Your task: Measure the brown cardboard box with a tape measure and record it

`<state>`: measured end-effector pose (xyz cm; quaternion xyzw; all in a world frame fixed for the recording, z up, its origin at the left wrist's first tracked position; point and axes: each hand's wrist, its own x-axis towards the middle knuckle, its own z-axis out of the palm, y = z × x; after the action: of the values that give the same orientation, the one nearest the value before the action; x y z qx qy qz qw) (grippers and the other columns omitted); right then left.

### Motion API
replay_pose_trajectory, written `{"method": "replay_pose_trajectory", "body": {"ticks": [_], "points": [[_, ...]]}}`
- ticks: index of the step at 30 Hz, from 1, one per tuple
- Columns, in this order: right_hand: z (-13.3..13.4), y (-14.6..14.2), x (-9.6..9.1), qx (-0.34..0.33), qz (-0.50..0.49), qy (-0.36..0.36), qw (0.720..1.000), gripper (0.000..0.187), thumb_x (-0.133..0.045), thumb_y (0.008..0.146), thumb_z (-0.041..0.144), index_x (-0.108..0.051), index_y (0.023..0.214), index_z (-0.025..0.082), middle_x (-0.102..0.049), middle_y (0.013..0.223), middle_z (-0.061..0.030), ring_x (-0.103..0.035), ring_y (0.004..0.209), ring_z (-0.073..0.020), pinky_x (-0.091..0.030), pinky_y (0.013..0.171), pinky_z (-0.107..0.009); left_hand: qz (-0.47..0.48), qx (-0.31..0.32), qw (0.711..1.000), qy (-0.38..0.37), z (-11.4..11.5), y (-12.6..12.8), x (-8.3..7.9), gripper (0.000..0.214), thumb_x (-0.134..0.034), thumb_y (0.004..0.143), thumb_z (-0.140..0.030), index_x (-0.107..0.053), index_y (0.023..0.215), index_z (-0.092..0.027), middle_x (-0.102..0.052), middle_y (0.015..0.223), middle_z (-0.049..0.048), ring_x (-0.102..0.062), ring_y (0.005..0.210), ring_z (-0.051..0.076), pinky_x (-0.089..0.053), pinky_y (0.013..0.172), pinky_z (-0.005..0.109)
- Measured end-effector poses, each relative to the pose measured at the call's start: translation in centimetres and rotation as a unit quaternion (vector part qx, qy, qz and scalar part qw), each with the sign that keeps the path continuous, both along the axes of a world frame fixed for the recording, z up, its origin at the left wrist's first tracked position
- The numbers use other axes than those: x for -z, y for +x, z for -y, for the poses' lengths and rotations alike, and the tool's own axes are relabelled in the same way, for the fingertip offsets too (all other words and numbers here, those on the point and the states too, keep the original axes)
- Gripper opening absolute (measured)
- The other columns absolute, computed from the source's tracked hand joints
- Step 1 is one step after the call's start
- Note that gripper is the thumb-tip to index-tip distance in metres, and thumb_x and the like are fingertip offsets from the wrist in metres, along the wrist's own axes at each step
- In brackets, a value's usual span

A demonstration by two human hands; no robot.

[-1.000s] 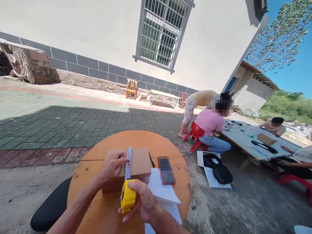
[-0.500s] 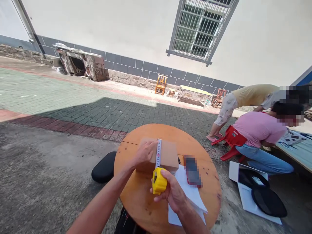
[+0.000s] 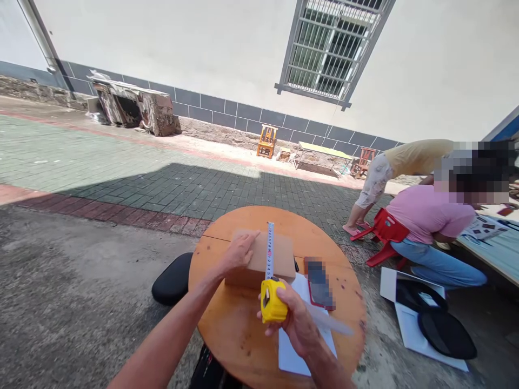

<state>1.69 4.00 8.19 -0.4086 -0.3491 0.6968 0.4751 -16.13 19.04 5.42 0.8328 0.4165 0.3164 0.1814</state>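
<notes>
A brown cardboard box (image 3: 279, 258) lies on a round wooden table (image 3: 239, 324). My left hand (image 3: 238, 253) rests flat on the box's left top, fingers stretched out. My right hand (image 3: 294, 319) grips a yellow tape measure (image 3: 272, 302) at the box's near edge. Its white blade (image 3: 270, 249) runs up over the box and sticks out past the far edge. White paper sheets (image 3: 300, 346) lie under my right hand, one sheet lifted at its right side. A phone (image 3: 319, 283) lies to the right of the box.
A black stool seat (image 3: 172, 280) stands left of the table. To the right a person in pink (image 3: 430, 221) sits on a red chair (image 3: 385, 233) at a long table (image 3: 497, 246), another person bending behind. Black items on white sheets (image 3: 433, 324) lie on the ground.
The view swung left a second ago. Since half a second ago the tape blade has shifted right and extended beyond the box's far edge, and my left fingers have come off the blade.
</notes>
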Motion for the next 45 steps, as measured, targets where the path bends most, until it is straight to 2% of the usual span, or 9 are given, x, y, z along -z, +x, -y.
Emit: {"method": "replay_pose_trajectory", "body": {"ticks": [10, 16, 23, 27, 30, 34, 38, 42, 45], "points": [[7.1, 3.1, 0.6, -0.004, 0.020, -0.042, 0.999, 0.080, -0.081, 0.061, 0.055, -0.052, 0.128, 0.022, -0.064, 0.098, -0.0091, -0.069, 0.076, -0.0264, -0.051, 0.046, -0.027, 0.012, 0.004, 1.000, -0.020, 0.6, 0.5, -2.4, 0.049, -0.049, 0.075, -0.008, -0.064, 0.120, -0.017, -0.063, 0.127, 0.0111, -0.053, 0.123, 0.025, -0.038, 0.111, 0.046], [9.4, 4.9, 0.5, -0.064, 0.036, -0.009, 0.997, 0.080, -0.080, 0.062, 0.057, -0.054, 0.130, 0.024, -0.062, 0.101, -0.0070, -0.066, 0.078, -0.0239, -0.051, 0.054, -0.028, 0.099, -0.022, 0.993, -0.061, 5.5, 1.5, -4.7, 0.040, -0.041, 0.094, -0.034, -0.060, 0.126, -0.018, -0.063, 0.127, 0.0110, -0.058, 0.117, 0.024, -0.047, 0.102, 0.042], [11.5, 5.7, 1.8, -0.127, 0.052, 0.020, 0.990, 0.085, -0.081, 0.056, 0.056, -0.054, 0.131, 0.024, -0.062, 0.108, -0.0071, -0.061, 0.095, -0.0277, -0.048, 0.081, -0.038, 0.352, -0.026, 0.902, -0.248, 11.5, 2.4, -6.7, 0.061, -0.065, 0.080, -0.053, -0.057, 0.128, -0.016, -0.069, 0.108, 0.0091, -0.068, 0.086, 0.020, -0.058, 0.075, 0.034], [13.0, 5.7, 2.2, -0.149, 0.083, 0.035, 0.985, 0.088, -0.081, 0.057, 0.051, -0.051, 0.135, 0.023, -0.061, 0.121, -0.0101, -0.056, 0.112, -0.0332, -0.046, 0.089, -0.039, 0.352, -0.088, 0.895, -0.259, 13.8, 2.3, -6.0, 0.050, -0.072, 0.073, -0.053, -0.068, 0.105, -0.015, -0.070, 0.081, 0.0040, -0.064, 0.067, 0.017, -0.056, 0.064, 0.031], [13.8, 5.9, 2.7, -0.139, 0.095, 0.056, 0.984, 0.095, -0.079, 0.061, 0.041, -0.039, 0.145, 0.021, -0.056, 0.134, -0.0135, -0.054, 0.119, -0.0336, -0.042, 0.098, -0.041, 0.347, -0.096, 0.892, -0.272, 16.5, 2.7, -4.6, 0.042, -0.071, 0.076, -0.049, -0.070, 0.102, -0.017, -0.070, 0.077, 0.0031, -0.063, 0.064, 0.016, -0.055, 0.063, 0.029], [14.1, 6.2, 3.2, -0.107, 0.154, 0.062, 0.980, 0.095, -0.076, 0.061, 0.028, -0.035, 0.147, 0.017, -0.050, 0.143, -0.0157, -0.047, 0.131, -0.0335, -0.035, 0.108, -0.043, 0.309, -0.051, 0.894, -0.321, 20.8, 4.1, -2.5, 0.029, -0.064, 0.084, -0.042, -0.070, 0.101, -0.019, -0.069, 0.080, 0.0028, -0.063, 0.068, 0.015, -0.053, 0.067, 0.028], [14.2, 6.3, 3.0, -0.121, 0.157, 0.105, 0.975, 0.085, -0.073, 0.063, 0.025, -0.043, 0.142, 0.018, -0.058, 0.136, -0.0125, -0.054, 0.123, -0.0322, -0.040, 0.104, -0.041, 0.185, 0.021, 0.941, -0.283, 23.7, 4.5, -1.3, 0.029, -0.051, 0.094, -0.041, -0.074, 0.095, -0.023, -0.064, 0.094, 0.0056, -0.062, 0.089, 0.017, -0.051, 0.081, 0.028], [14.7, 6.4, 3.4, -0.122, 0.181, 0.101, 0.971, 0.085, -0.075, 0.062, 0.032, -0.046, 0.141, 0.015, -0.061, 0.130, -0.0134, -0.058, 0.118, -0.0328, -0.045, 0.100, -0.040, 0.107, 0.007, 0.968, -0.228, 23.8, 3.2, -1.0, 0.034, -0.046, 0.096, -0.042, -0.075, 0.092, -0.025, -0.061, 0.104, 0.0074, -0.060, 0.102, 0.020, -0.049, 0.090, 0.031], [15.2, 6.9, 4.0, -0.115, 0.201, 0.076, 0.970, 0.092, -0.077, 0.061, 0.039, -0.044, 0.143, 0.014, -0.061, 0.130, -0.0168, -0.060, 0.115, -0.0341, -0.045, 0.099, -0.040, 0.087, -0.056, 0.986, -0.130, 21.0, 2.7, -1.2, 0.030, -0.048, 0.094, -0.041, -0.072, 0.102, -0.025, -0.059, 0.118, 0.0092, -0.057, 0.115, 0.024, -0.047, 0.099, 0.037]]}}
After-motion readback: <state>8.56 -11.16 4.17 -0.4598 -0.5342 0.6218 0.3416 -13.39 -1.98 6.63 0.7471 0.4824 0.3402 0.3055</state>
